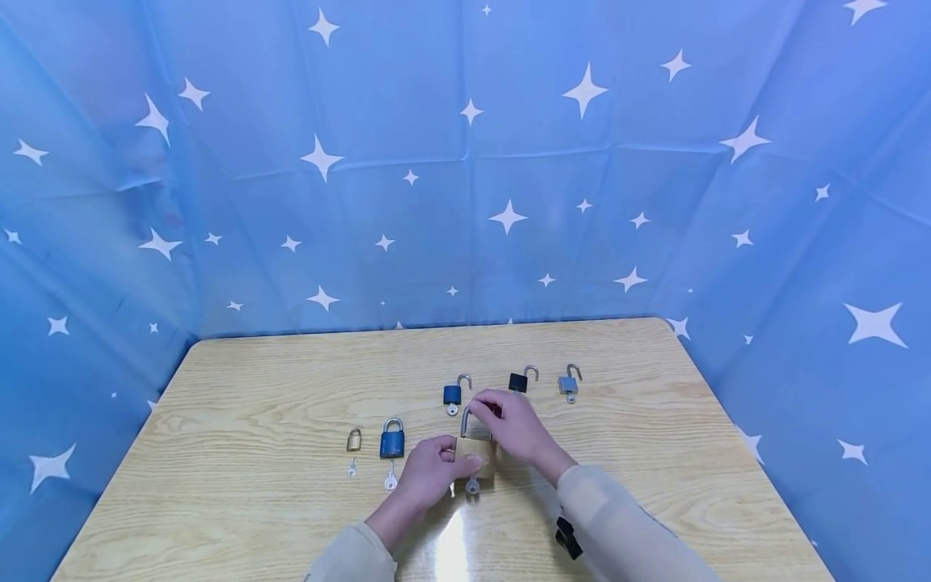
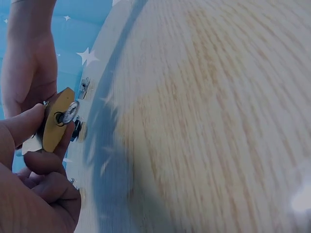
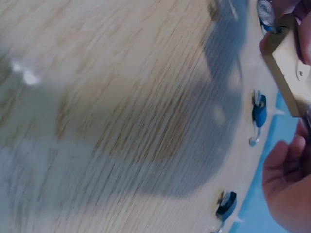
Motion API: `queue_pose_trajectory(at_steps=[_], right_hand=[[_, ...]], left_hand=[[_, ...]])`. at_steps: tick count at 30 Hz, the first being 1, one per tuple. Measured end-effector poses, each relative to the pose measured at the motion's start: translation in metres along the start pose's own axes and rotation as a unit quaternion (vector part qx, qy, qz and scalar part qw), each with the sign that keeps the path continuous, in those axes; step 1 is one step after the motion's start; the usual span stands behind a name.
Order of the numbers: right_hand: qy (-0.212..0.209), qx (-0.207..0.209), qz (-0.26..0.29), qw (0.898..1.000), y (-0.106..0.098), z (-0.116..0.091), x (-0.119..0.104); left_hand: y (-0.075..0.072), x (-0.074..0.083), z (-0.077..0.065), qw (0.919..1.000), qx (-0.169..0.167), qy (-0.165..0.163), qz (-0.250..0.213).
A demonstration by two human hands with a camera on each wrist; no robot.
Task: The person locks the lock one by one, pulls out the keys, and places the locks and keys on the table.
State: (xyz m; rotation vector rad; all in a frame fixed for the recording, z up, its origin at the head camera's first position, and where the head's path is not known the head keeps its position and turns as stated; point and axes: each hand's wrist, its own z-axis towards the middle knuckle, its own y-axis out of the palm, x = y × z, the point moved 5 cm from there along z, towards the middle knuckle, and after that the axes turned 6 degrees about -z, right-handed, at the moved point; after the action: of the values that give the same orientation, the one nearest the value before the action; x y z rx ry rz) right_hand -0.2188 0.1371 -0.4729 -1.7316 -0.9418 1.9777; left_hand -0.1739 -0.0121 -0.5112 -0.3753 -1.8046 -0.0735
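A large brass padlock (image 1: 474, 446) is held up over the front middle of the table. My left hand (image 1: 429, 475) grips its body, with the thumb across the front face. My right hand (image 1: 519, 428) pinches the top of the steel shackle (image 1: 465, 422) and covers much of it, so I cannot tell whether the shackle is released. A key (image 1: 473, 486) sits in the bottom of the lock; its ridged head (image 2: 72, 112) shows clearly in the left wrist view. The right wrist view catches the brass body (image 3: 282, 73) edge-on, between both hands.
Left of my hands lie a closed blue padlock (image 1: 392, 444) with a key (image 1: 390, 478) below it, and a small brass padlock (image 1: 354, 440) with its key (image 1: 352, 468). Behind are open padlocks with keys: blue (image 1: 452, 395), black (image 1: 517, 383), silver (image 1: 568, 385). A starry blue curtain (image 1: 407, 210) surrounds the table.
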Motion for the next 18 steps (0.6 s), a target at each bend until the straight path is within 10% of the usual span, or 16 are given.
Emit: queue_pose_trajectory(at_steps=[18], right_hand=[[0.037, 0.061, -0.029, 0.997, -0.0028, 0.0025, -0.0012]], left_hand=[[-0.0002, -0.0034, -0.003, 0.9998, -0.007, 0.005, -0.02]])
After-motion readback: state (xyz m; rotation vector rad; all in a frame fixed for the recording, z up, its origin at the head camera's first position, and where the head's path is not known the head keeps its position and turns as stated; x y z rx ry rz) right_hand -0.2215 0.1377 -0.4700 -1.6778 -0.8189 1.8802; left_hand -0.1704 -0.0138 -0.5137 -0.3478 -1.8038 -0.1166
